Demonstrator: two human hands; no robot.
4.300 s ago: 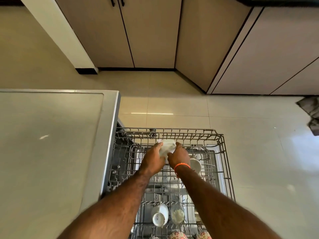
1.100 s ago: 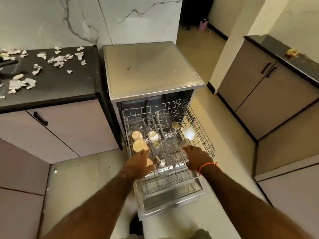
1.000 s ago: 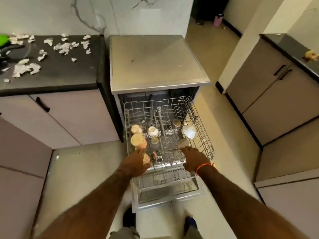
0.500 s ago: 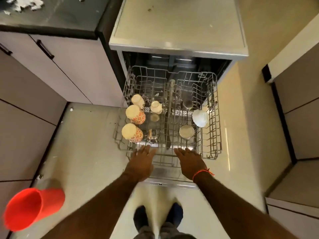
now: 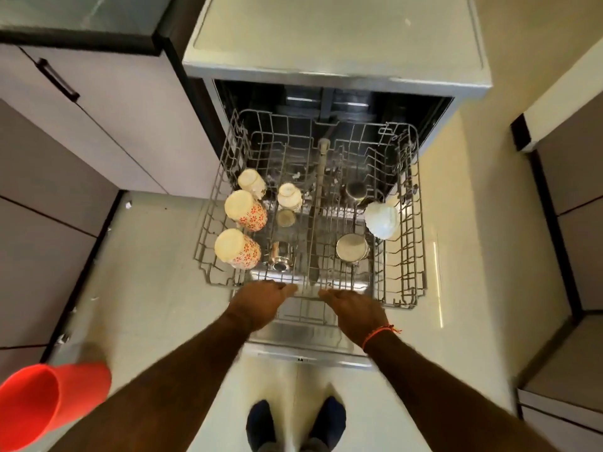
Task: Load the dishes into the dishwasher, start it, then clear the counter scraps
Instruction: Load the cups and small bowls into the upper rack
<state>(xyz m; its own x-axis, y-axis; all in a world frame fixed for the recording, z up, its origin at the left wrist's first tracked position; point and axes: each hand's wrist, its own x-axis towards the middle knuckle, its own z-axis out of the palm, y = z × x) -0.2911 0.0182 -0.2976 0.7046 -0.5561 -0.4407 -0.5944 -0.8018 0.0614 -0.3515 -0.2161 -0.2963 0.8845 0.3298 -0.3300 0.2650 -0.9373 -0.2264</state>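
Centre of the frame: upper rack (image 5: 404, 223) of the dishwasher (image 5: 336, 57), drawn out over the lowered door (image 5: 310, 349), wire frame partly filled.

Left hand (image 5: 261, 300): at the front rail of the rack, left of centre, fingers bent over the wire; it looks closed on the rail, though blur hides the fingertips. Right hand (image 5: 354, 309): at the same rail, right of centre, palm down, fingers laid on or curled round the wire; nothing else held. An orange thread band sits at that wrist.

Contents, left column: two floral mugs (image 5: 243, 212) and a smaller cup, all mouth down. Middle: a pale cup (image 5: 288, 197), a small glass, a steel piece near the front. Right: a white bowl (image 5: 381, 220) tilted on the tines, two steel cups (image 5: 351, 247).

Change noted: half a second ago both hands lay spread just short of the rail; four seconds ago they were setting a white piece among the tines. Now they meet the rail itself and carry no dish.

Reading: loading of this rack appears finished; the likely step is pushing it in, then shutting the door and starting the wash.

Also present: red plastic mug (image 5: 42, 402) at lower left; dark bench (image 5: 78, 37) at upper left, its scraps out of view here.
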